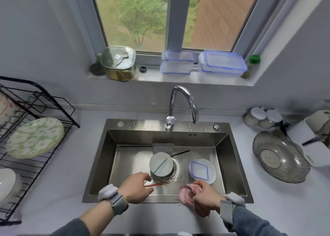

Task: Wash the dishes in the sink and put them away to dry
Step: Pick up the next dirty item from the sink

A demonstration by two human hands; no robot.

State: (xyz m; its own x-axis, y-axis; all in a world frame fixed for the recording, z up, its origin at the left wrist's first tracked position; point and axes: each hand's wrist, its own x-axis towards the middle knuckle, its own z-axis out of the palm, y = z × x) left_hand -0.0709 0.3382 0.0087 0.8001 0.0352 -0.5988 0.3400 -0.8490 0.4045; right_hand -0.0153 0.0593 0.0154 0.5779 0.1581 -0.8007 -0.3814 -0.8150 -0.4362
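In the steel sink [100, 164], a white bowl [161, 163] sits over the drain with a green chopstick [160, 165] lying across it and a black chopstick [180, 153] behind it. To its right a blue-rimmed lid [199, 170] rests on a white plate [212, 169]. My left hand [135, 188] pinches the end of a red chopstick [155, 185] near the sink floor. At the sink's front right, a pink cloth [185, 194] is bunched in the grip of my right hand [205, 198].
A black drying rack [41, 107] on the left counter holds a green floral plate [34, 137] and a white bowl [6, 182]. The faucet [182, 103] arches over the sink. A ribbed glass dish [280, 157] and jars stand on the right. Containers line the windowsill.
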